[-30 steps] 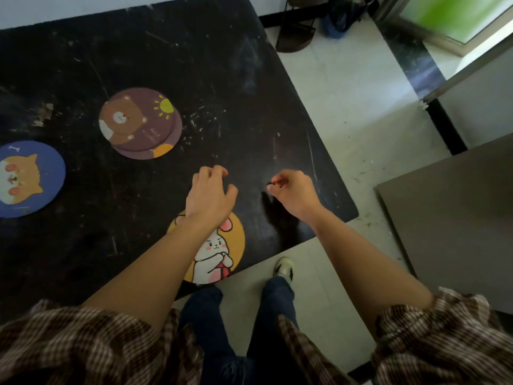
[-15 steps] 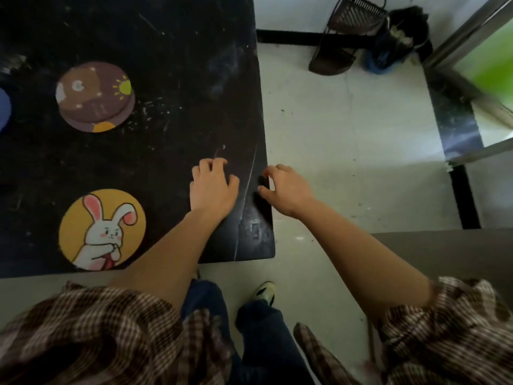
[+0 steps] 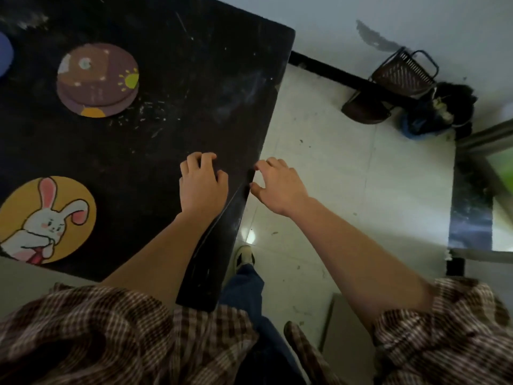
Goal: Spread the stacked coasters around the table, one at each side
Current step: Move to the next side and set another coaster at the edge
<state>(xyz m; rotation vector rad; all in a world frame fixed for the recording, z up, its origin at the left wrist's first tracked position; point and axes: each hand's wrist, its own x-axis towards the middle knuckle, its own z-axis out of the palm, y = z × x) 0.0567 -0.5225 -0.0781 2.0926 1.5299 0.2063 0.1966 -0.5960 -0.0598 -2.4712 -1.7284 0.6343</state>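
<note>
A stack of two round coasters (image 3: 97, 79), the top one brown with a bear and a sun, lies on the black table (image 3: 194, 79) at upper left. A yellow rabbit coaster (image 3: 47, 218) lies near the table's near edge at left. A sliver of a blue coaster (image 3: 5, 56) shows at the left border. My left hand (image 3: 201, 184) hovers over the table near its right edge, fingers curled, holding nothing. My right hand (image 3: 277, 184) hangs just past that edge over the floor, fingers loosely apart and empty.
Pale tiled floor (image 3: 347, 176) lies right of the table. A dark wire basket (image 3: 402, 70) and a dustpan with dark clutter stand by the wall at upper right. A metal door frame (image 3: 477, 140) runs along the right. My legs and a shoe (image 3: 244, 257) stand beside the table's corner.
The view has swung around the table's corner toward its right side. The rabbit coaster, earlier under my left hand, now lies far left. Both hands stayed empty near the right edge.
</note>
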